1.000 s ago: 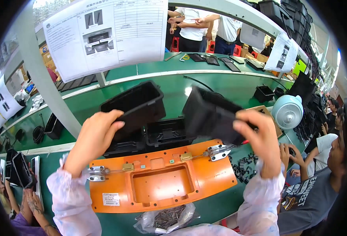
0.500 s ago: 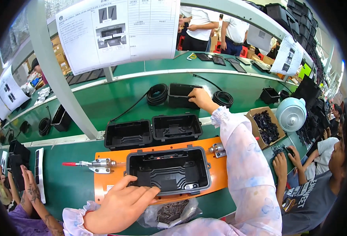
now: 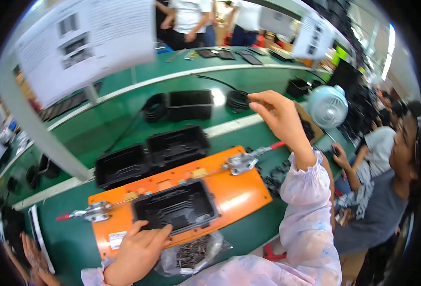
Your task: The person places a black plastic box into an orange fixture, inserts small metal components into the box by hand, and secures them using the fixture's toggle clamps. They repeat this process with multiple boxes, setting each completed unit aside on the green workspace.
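In the head view, a black plastic box (image 3: 179, 207) sat on the orange fixture plate (image 3: 244, 195). The left hand (image 3: 141, 250) touched its near rim; whether that grip pinched the wall, I couldn't tell. The right hand (image 3: 283, 119) hovered near a red-handled toggle clamp (image 3: 241, 163), its grip spread.

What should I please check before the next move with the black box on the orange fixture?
1. Black box on the orange fixture: ok.
2. Box fully seated: cannot tell; its underside is hidden.
3. Left hand at the box's near rim: ok; how firm its grip is, cannot tell.
4. Right hand free: ok, no object visible in it, raised away from the box.
5. Left clamp and right clamp locked: cannot tell.
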Demonstrator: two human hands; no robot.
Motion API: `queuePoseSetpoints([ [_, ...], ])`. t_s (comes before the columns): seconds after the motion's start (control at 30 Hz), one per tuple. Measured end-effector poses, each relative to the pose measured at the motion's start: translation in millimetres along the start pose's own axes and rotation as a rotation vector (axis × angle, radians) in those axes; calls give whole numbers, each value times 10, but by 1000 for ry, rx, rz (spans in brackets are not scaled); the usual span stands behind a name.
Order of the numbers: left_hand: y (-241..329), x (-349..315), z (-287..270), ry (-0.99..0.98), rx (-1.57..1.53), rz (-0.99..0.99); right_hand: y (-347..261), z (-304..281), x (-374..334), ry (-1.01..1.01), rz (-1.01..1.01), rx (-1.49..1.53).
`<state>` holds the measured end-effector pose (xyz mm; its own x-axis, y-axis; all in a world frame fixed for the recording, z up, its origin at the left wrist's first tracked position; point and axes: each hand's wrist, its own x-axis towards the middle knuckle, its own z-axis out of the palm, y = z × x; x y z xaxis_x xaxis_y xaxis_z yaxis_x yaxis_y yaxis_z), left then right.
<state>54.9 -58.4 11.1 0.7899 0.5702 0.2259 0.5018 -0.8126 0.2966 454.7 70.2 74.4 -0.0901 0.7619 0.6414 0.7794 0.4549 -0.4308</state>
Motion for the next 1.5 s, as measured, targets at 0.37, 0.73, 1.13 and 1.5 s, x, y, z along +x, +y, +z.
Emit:
queuePoseSetpoints([
  [0.37, 56, -7, 186, 39, 88, -118, 704, -225, -1718, -163, 483, -387],
  [0.73, 92, -100, 207, 126, 156, -98, 711, 239, -1769, -150, 490, -113],
  [1.13, 62, -114, 217, 197, 122, -49, 901, -115, -1890, 337, 1035, 1289],
  [1.5, 62, -30, 250, 54, 142, -117, 854, -211, -1746, -9, 640, -268],
])
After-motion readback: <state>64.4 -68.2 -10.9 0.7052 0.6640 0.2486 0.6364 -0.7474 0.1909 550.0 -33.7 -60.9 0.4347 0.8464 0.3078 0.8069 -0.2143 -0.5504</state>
